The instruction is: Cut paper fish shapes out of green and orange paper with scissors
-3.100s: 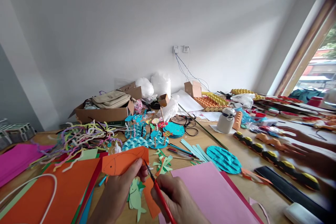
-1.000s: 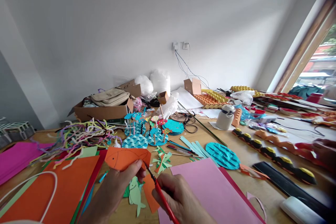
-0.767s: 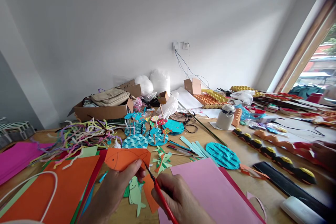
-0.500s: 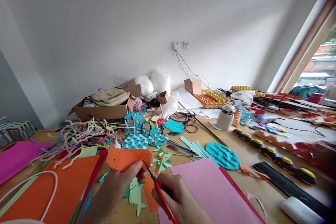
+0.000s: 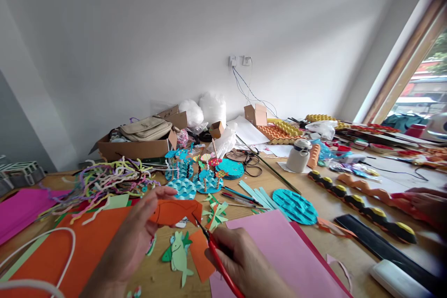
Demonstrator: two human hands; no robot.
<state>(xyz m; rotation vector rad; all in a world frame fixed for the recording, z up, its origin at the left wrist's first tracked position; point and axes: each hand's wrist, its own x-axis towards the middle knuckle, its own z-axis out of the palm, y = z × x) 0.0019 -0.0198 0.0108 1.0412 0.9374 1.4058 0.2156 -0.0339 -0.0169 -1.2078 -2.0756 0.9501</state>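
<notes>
My left hand (image 5: 145,216) is closed around the left end of an orange paper piece (image 5: 178,213) with a fish outline drawn on it. My right hand (image 5: 239,251) grips red-handled scissors (image 5: 225,274), whose blades meet the paper at its right end, by the drawn tail. Below the paper, light and dark green paper fish (image 5: 179,256) lie on the wooden table. An orange paper scrap (image 5: 200,258) lies beside them, partly covered by my right hand. Pink paper sheets (image 5: 261,242) extend under my right forearm.
Orange sheets (image 5: 73,251) and tangled pipe cleaners (image 5: 108,181) lie at left. Ahead are blue wavy bases with fish (image 5: 207,181), green scraps (image 5: 216,214) and pens (image 5: 240,198). A blue disc (image 5: 295,206), black-and-yellow carton strip (image 5: 356,200) and another person's hand (image 5: 422,202) are at right.
My left hand has moved its hold from the paper's lower middle edge to its left end. The paper has turned slightly and uncovers more of the green fish. The scissors stay near the tail.
</notes>
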